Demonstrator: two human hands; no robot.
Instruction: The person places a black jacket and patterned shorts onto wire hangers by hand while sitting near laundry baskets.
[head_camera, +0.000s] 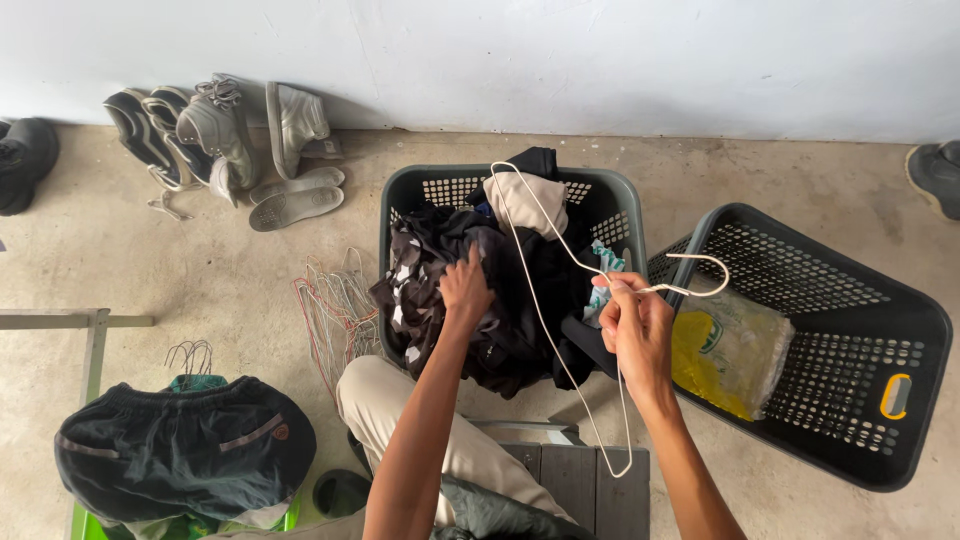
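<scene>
My right hand (636, 330) grips a white wire hanger (548, 320) at its neck, hook pointing right over the second basket. My left hand (466, 287) reaches into the dark green laundry basket (625, 205) and pinches a black garment with white pattern (420, 280) from the pile of dark clothes. A beige garment (527, 200) lies at the back of that pile.
A black basket (880, 310) on the right holds a yellow and clear plastic bag (727, 350). A pile of wire hangers (335, 305) lies left of the green basket. Dark shorts (185, 450) hang at lower left. Shoes (220, 140) line the wall.
</scene>
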